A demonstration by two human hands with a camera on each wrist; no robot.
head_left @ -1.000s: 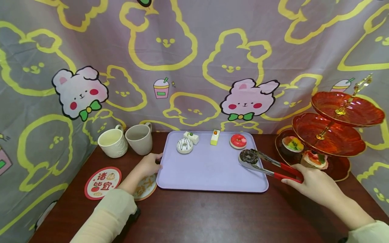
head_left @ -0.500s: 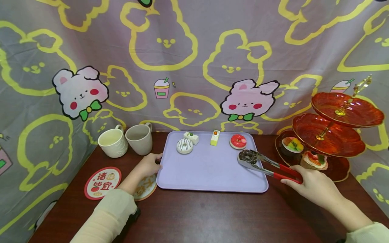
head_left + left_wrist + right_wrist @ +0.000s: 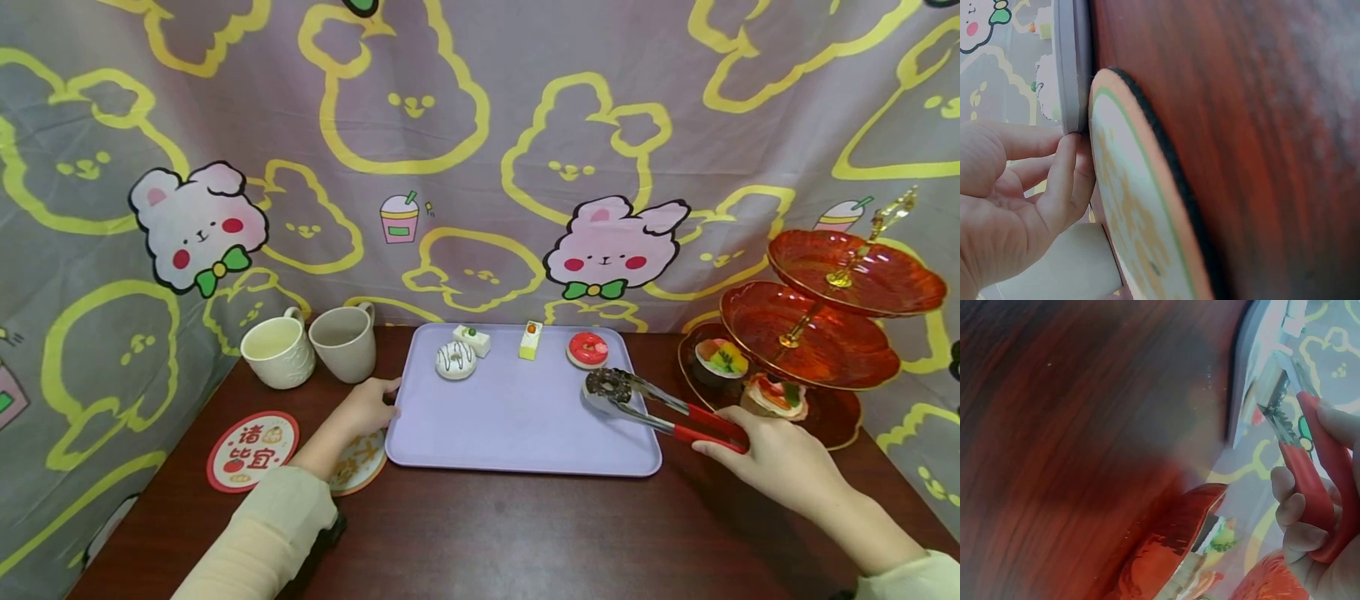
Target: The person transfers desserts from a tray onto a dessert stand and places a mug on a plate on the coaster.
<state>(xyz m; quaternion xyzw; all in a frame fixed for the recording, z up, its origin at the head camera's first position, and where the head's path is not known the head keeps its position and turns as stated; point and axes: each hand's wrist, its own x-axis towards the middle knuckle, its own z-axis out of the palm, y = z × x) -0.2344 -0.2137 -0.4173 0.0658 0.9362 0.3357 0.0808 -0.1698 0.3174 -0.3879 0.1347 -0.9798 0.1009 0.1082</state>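
Observation:
A lilac tray (image 3: pixel 517 437) lies on the table, and my left hand (image 3: pixel 366 410) holds its left edge. In the left wrist view, thumb and fingertips (image 3: pixel 1067 147) pinch the tray's rim (image 3: pixel 1074 75). My right hand (image 3: pixel 783 460) grips metal tongs (image 3: pixel 693 434) by their red handles. Between the tong tips is a chocolate doughnut (image 3: pixel 609 384), over the tray's right side. On the tray sit a white striped doughnut (image 3: pixel 455 361), a white cake piece (image 3: pixel 481 342), a yellow-and-white cake slice (image 3: pixel 529 343) and a red-iced doughnut (image 3: pixel 587 350).
To the right stands a red tiered stand (image 3: pixel 817 333), with a fruit cup (image 3: pixel 722 358) and a cream tart (image 3: pixel 776 398) on its lowest plate. Two mugs (image 3: pixel 277 354) stand at the left, behind a round coaster (image 3: pixel 253 452). Another coaster (image 3: pixel 358 467) lies partly under my left arm.
The tongs and the chocolate doughnut have shifted slightly left over the tray. My left hand and the tray have stayed in place.

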